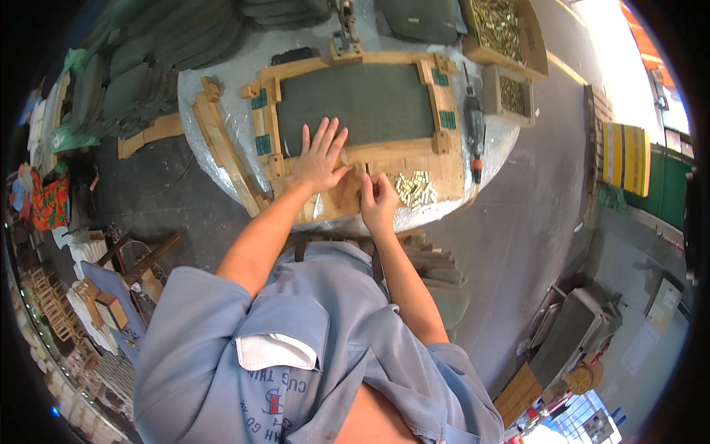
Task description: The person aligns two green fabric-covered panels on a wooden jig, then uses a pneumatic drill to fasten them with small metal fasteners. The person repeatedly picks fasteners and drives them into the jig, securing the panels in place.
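Note:
A dark grey-green panel [370, 96] lies inside a wooden frame [403, 146] on a board. My left hand [319, 163] is spread out, its fingers flat on the panel's near left part and its palm over the frame's front bar. Just in front of that bar, my right hand [379, 201] is closed in a pinch. A small dark piece shows at its fingertips, too little of it to name. Several small brass-coloured pieces [416, 190] lie loose on the board to the right of this hand.
A metal clamp [346, 33] stands at the frame's far side. On the right lie a power screwdriver [473, 118] and two boxes of small metal pieces, one larger [546, 55], one smaller [510, 92]. Wooden strips [225, 144] rest at the left; stacked dark panels [140, 81] stand beyond.

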Demonstrator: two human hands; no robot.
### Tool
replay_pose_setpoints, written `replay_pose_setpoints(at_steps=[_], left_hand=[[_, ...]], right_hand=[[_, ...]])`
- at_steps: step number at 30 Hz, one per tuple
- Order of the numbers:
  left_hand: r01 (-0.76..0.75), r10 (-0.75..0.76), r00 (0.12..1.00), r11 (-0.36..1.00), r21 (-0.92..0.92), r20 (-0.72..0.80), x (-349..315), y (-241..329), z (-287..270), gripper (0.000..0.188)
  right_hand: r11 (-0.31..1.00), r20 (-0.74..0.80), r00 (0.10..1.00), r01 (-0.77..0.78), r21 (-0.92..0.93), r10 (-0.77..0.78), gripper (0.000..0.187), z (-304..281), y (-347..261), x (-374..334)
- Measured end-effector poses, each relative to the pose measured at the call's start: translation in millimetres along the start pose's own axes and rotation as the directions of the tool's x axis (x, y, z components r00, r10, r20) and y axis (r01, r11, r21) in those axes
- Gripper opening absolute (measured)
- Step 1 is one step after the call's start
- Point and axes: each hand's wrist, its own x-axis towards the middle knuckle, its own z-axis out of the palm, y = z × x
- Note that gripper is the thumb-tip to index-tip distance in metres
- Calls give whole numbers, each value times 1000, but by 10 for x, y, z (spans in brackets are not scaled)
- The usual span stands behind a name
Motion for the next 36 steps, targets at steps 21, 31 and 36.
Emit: replay_pose_setpoints(at_steps=[21, 31, 36], left_hand=[[-43, 43, 999, 999, 0, -8, -9, -72, 27, 109], [102, -157, 899, 983, -155, -409, 560, -1052, -669, 61], [81, -89, 977, 995, -51, -195, 853, -1384, -649, 72]], right_hand=[[868, 65, 878, -478, 133, 474, 54, -390, 890, -1372], [835, -96, 934, 256, -487, -343, 35, -1189, -631, 1514], [594, 103, 787, 538, -597, -609, 39, -664, -714, 3138]])
